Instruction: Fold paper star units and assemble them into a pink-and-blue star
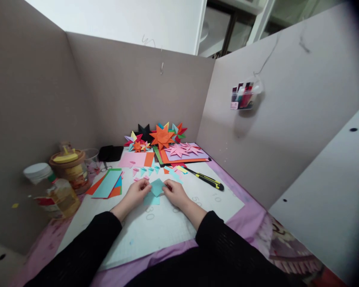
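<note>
Just below the frame's centre, the left hand [139, 189] and right hand [176, 193] are pinching a teal paper square [157, 187] by its side corners; its other corners are pointing up-frame and down-frame, the longer diagonal being unclear.

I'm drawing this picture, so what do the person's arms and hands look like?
Both arms wear black sleeves: the left sleeve and the right sleeve end above the wrists. The right one has faint rows of little marks, too small to tell if they're holes. The left hand and right hand are bare, with no gloves, watch or cables showing.
</note>
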The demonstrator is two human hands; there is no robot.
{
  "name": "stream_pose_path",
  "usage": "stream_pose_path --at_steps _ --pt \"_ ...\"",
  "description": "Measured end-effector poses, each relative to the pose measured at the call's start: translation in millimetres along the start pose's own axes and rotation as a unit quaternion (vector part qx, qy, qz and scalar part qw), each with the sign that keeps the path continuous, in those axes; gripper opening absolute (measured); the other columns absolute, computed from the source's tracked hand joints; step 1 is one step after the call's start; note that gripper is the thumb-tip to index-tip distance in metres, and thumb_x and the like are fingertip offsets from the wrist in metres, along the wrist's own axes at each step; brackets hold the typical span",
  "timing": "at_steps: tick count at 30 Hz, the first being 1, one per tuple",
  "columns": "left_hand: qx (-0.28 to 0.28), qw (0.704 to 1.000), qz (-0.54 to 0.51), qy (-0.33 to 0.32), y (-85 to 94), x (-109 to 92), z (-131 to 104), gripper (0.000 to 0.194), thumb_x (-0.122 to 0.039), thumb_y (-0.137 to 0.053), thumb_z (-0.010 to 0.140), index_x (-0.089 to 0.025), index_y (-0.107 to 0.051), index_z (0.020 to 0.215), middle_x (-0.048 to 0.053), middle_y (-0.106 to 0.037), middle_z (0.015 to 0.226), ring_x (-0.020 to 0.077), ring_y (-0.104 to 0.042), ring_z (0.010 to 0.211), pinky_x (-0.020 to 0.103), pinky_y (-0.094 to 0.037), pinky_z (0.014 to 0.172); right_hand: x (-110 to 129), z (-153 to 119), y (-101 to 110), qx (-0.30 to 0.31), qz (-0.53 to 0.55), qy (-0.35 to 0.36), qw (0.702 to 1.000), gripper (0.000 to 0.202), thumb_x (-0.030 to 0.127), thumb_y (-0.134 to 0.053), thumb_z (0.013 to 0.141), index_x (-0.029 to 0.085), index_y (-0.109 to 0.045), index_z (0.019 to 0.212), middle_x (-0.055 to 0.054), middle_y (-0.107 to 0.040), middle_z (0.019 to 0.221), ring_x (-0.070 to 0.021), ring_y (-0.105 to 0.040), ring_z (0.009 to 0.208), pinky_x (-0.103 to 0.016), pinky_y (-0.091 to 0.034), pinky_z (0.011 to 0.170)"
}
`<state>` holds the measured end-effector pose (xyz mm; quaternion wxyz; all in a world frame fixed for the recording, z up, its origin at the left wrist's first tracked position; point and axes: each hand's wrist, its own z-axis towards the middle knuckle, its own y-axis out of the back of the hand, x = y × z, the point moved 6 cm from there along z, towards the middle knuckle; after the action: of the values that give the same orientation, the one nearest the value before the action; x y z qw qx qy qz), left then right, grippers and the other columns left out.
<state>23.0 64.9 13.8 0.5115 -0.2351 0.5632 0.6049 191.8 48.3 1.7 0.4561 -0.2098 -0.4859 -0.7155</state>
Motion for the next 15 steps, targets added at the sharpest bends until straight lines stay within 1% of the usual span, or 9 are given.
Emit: stream_pose_path --at_steps 8,11,15 --pt "0.007 1.000 -0.018 0.017 -1.9 3.9 0.6 0.027 -0.043 -0.057 0.073 -0.017 -0.052 0.067 -0.003 -0.052 0.059 0.0123 -0.047 0.054 0.023 -0.035 0.053 2.1 -0.8 1.3 0.002 0.022 -0.015 1.000 0.006 0.018 -0.051 0.073 0.019 -0.056 0.069 0.004 -0.051 0.063 -0.0123 -0.044 0.059 -0.023 -0.035 0.059" --pt "0.015 0.999 -0.036 0.030 -4.3 4.9 1.0 0.028 -0.045 -0.056 0.073 -0.018 -0.049 0.068 -0.004 -0.052 0.057 0.0118 -0.048 0.053 0.022 -0.035 0.051 -3.9 0.2 3.4 -0.012 0.041 -0.045 0.998 0.007 0.022 -0.052 0.073 0.019 -0.053 0.067 0.005 -0.047 0.059 -0.0115 -0.043 0.057 -0.023 -0.034 0.056" --pt "0.028 0.997 -0.050 0.046 -6.9 3.5 0.5 0.029 -0.045 -0.056 0.073 -0.018 -0.048 0.067 -0.004 -0.053 0.055 0.0110 -0.047 0.048 0.022 -0.034 0.047 -15.6 3.3 5.3 -0.032 0.078 -0.089 0.992 0.016 0.030 -0.051 0.076 0.019 -0.050 0.064 0.005 -0.045 0.055 -0.0112 -0.041 0.054 -0.022 -0.034 0.052"
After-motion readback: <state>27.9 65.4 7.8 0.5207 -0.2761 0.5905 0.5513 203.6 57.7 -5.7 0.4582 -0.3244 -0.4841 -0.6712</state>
